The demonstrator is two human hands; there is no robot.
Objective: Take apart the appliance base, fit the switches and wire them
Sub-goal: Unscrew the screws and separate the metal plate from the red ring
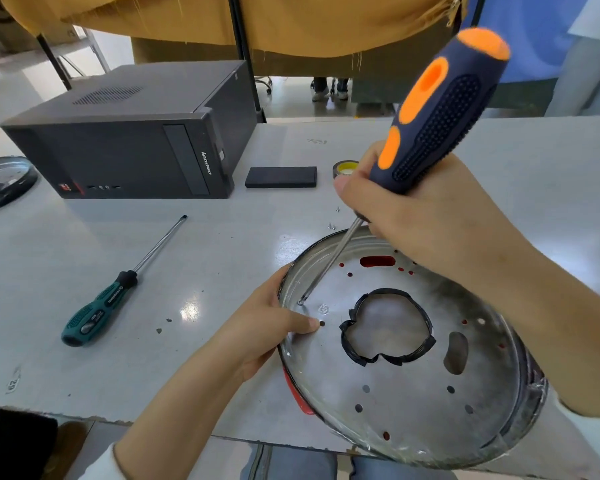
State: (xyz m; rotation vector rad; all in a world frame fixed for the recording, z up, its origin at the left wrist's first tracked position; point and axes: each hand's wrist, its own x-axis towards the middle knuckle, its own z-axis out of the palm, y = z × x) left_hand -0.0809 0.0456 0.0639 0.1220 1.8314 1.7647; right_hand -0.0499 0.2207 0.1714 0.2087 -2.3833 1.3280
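Base plate tilted up off tabletop edge, near side overhanging — angled for tip access. Left hand clamped on rim, thumb inside, bracing against torque. Right hand wrapped round orange-blue screwdriver, tip seated on screw by rim. Loose screws parked beyond plate (green screwdriver idle, left).

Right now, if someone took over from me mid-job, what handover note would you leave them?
Right hand grips the orange screwdriver, tip on a screw in the metal base plate.
Left hand holds the plate's left rim, thumb on its face.
Green screwdriver lies on the table; loose screws sit beyond the plate.
Done: some screws out.
Left: finish disassembly, fit switches, wire.
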